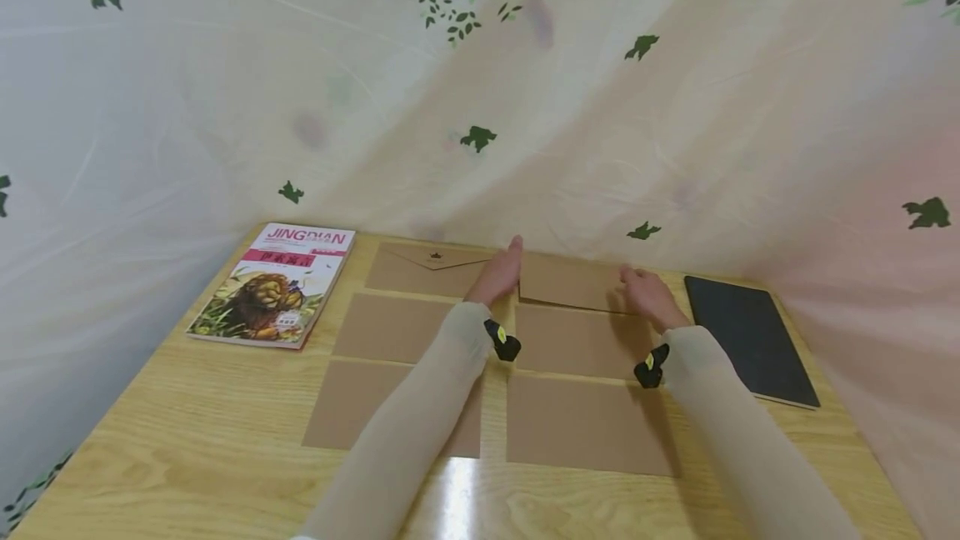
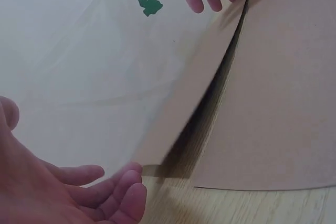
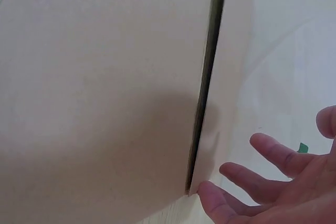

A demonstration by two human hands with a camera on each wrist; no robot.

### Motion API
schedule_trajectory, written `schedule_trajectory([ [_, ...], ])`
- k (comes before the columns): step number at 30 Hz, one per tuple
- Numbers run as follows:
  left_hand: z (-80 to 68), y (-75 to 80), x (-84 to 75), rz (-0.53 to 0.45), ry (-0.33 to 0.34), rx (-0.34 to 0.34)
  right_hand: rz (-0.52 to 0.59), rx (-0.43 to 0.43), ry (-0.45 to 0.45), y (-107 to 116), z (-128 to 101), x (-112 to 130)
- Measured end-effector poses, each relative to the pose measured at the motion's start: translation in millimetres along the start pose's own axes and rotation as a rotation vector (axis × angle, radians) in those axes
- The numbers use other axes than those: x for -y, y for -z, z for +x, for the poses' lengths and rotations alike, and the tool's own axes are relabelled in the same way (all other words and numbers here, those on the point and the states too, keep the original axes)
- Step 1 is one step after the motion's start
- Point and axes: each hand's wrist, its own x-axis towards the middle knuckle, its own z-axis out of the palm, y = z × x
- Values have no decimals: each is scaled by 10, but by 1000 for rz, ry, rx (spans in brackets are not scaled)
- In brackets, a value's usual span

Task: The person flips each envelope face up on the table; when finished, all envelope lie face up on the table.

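A brown kraft envelope (image 1: 573, 280) lies at the back right of the wooden table, its near edge standing a little above the surface. At its left end is my left hand (image 1: 498, 273), thumb raised and fingertips at the corner. My right hand (image 1: 651, 298) is at the opposite end, one fingertip against the corner and the other fingers loosely spread. In the left wrist view the lifted envelope (image 2: 202, 85) shows a dark gap beneath it. A flap with a small crown mark shows on the back left envelope (image 1: 420, 269); the left forearm partly covers that column.
More brown envelopes (image 1: 592, 423) lie flat in two columns. A magazine with a lion cover (image 1: 273, 286) is at the left, a black notebook (image 1: 750, 340) at the right. A patterned white curtain (image 1: 570, 148) hangs along the table's (image 1: 187, 432) back edge.
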Motion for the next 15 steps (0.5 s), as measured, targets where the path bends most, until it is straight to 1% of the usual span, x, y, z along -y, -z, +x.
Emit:
schedule_trajectory([
  [2,-6,3,-19,-6,-19,-13,10,-4,3,10,1,-10],
  [5,-9,5,-34,-55,-40,-22,17,-7,7,18,-7,-18],
  [9,-6,0,-33,-104,-50,-35,17,-18,5,23,-22,-32],
  [10,-7,0,-32,-100,-54,-41,17,-22,6,25,-25,-36],
  [13,-13,-9,-33,-99,-61,-51,45,-42,-3,22,-32,-38],
  [15,-19,-17,-37,-122,-71,-50,78,-50,0,11,-34,-29],
])
